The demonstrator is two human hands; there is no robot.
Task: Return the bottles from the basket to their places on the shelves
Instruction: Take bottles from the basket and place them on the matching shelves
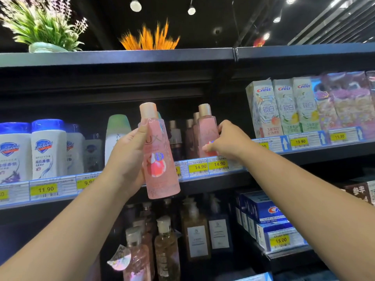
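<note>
- The held bottle (160, 159), pink, is gripped in the left hand (127, 151). The fingers are wrapped round its left side and the thumb is pressed high, near the shoulder.
- Its long axis is kept near upright, cap up, with the base tipped slightly to the right. It is carried in front of the front edge of the shelf (213, 183) and is not yet set on it.
- A matching shelved bottle (207, 134) is stood at the front edge of the same shelf, to the right of the held one and beyond it. The right hand (227, 142) is closed on its right side, thumb low and fingers high.
- The coming move is judged to turn on one relation: the pink row lies rightward and back from the left hand, past the front edge.
- Whether a free gap is left beside the pink row cannot be told.
- Writing read:
  - "UX" is seen on the held bottle, with the letter before it hidden by the hand.
  - Two price tags (200, 166) under the pink row are marked "14.90".
  - "11.90" is read under the white Safeguard bottles (48, 149) toward the shelf's left end.
  - "Crest" is read on the cartons (284, 106) toward the right end, with "19.90" below them.
- The basket is not in view.
</note>
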